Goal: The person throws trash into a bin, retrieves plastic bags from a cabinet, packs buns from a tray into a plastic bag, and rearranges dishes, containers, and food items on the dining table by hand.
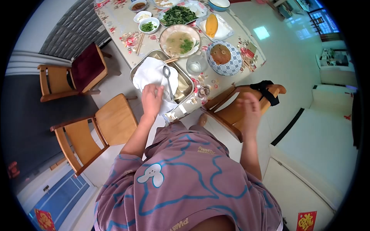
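My left hand (152,99) is at the near edge of a white cloth (152,73), its fingers bent and closed on the fabric. The cloth lies over part of a rectangular metal tray (187,93) and hangs past its near rim. A metal spoon (168,81) rests on the cloth. Pale folded pieces of food (179,93) show in the tray's right side; the rest is covered. My right hand (250,111) is raised over a wooden chair, away from the table, slightly blurred. Its fingers are loosely bent and apart, holding nothing.
A soup bowl (180,40), a glass (196,64), a patterned bowl of brown sauce (223,57) and a plate of greens (178,16) crowd the flowered table. Chopsticks (140,43) lie at the left. Wooden chairs (116,120) (235,109) stand near both my sides.
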The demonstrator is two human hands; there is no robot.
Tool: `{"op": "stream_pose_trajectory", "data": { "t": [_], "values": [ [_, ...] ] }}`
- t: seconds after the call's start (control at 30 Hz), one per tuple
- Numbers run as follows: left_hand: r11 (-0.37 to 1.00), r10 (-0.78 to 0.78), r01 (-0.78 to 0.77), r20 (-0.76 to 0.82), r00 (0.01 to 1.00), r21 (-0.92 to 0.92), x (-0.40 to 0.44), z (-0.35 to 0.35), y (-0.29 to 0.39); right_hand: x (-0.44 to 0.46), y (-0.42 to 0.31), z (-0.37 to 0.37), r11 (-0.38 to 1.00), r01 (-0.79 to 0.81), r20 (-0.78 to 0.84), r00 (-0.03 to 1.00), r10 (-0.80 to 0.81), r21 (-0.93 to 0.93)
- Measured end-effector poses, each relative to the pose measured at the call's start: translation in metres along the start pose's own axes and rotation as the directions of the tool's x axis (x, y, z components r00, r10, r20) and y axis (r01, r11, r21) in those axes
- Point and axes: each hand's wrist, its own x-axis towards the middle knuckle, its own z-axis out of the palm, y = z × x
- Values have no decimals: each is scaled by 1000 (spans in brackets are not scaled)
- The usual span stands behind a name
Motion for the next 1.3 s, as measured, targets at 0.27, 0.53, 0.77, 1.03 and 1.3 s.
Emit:
{"op": "stream_pose_trajectory", "data": {
  "t": [0.27,0.53,0.77,1.03,1.3],
  "values": [
    [961,261,-270,-134,956,-53,108,7,-1,-74,39,80,894,-444,265,870,416,52],
    [916,324,-358,191,926,183,142,38,5,-84,38,66,905,-424,158,894,419,3],
    [844,536,-536,34,843,-10,148,41,-12,-94,54,50,898,-439,102,895,434,37],
    [946,323,-322,-212,922,39,92,-36,-17,-100,42,26,920,-360,305,868,392,-157],
    [994,13,-23,-101,995,-103,-82,-16,89,-85,8,-87,975,80,594,802,60,-208]
  ]
}}
